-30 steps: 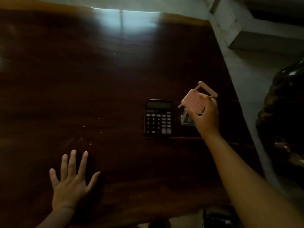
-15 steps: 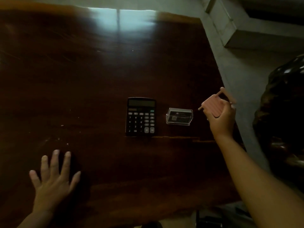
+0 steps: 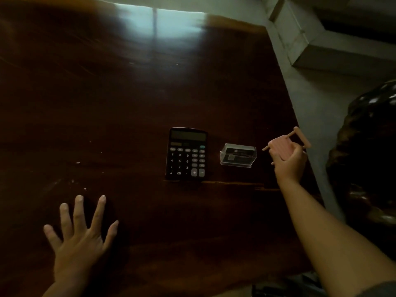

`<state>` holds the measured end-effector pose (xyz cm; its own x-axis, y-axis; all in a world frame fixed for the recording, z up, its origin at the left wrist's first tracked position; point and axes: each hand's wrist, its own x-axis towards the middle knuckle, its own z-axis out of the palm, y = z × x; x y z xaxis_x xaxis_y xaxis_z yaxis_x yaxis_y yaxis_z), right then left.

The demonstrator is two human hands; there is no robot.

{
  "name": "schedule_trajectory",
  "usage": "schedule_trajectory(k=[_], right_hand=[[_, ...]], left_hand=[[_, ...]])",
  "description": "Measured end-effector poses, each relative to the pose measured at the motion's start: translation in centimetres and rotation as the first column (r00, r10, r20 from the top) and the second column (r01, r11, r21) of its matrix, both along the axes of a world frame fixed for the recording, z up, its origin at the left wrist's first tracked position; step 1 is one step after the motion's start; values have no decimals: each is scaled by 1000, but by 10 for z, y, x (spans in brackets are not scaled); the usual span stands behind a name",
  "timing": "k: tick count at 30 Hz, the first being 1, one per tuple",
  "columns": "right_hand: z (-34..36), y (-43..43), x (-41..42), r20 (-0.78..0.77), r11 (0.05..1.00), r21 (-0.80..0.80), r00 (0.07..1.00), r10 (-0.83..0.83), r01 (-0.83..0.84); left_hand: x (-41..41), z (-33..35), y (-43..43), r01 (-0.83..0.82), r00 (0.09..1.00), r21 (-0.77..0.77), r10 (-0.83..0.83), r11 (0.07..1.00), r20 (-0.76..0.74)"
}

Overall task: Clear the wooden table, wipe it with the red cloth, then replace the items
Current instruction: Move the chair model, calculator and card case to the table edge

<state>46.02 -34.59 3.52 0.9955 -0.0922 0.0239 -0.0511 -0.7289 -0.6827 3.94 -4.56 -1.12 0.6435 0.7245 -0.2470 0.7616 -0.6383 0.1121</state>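
Observation:
A dark polished wooden table [image 3: 107, 103] fills most of the view. A black calculator [image 3: 186, 154] lies flat near its middle. To the right of the calculator sits a clear plastic card holder [image 3: 238, 155]. My right hand [image 3: 288, 166] is near the table's right edge, closed around a small pink miniature chair [image 3: 282, 144] held above the surface. My left hand [image 3: 79, 239] rests flat on the table at the lower left, fingers spread, holding nothing. No red cloth is in view.
A grey floor [image 3: 310, 86] runs along the table's right edge, with a pale step or ledge [image 3: 321, 46] at the upper right. A dark glossy carved object [image 3: 368, 157] stands to the right of the table. Window light glares on the far tabletop.
My right hand has carried the pink chair from over the card holder rightward to the table's right edge, uncovering the holder. The left hand stays flat on the table.

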Motion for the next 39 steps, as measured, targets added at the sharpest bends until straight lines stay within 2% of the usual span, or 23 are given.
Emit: schedule_trajectory(k=[10, 17, 21, 26, 29, 31, 35, 39], right_hand=[[6, -11, -9, -28, 993, -75, 996, 87, -89], [32, -3, -57, 92, 990, -131, 993, 70, -58], [55, 35, -74, 77, 978, -29, 975, 207, -205], [72, 102, -75, -80, 878, 74, 875, 477, -472], [65, 140, -66, -168, 809, -12, 799, 578, -588], [57, 161, -58, -245, 798, -65, 785, 569, -599], [41, 185, -45, -462, 827, 14, 730, 504, -562], [28, 193, -39, -527, 822, 15, 694, 491, -570]], left_hand=[[3, 9, -3, -9, 1000, -10, 9, 1000, -3], [1, 14, -4, 10, 1000, -23, -9, 1000, 14], [2, 15, -4, 7, 1000, -25, -7, 1000, -2], [4, 20, -3, 8, 1000, -42, -9, 999, -18], [6, 25, -4, 14, 1000, -75, -15, 997, -12], [7, 28, -3, 25, 999, -97, -27, 995, -18], [7, 27, 0, 50, 998, -114, -55, 992, -41], [9, 22, 2, 46, 997, -113, -52, 993, -56]])
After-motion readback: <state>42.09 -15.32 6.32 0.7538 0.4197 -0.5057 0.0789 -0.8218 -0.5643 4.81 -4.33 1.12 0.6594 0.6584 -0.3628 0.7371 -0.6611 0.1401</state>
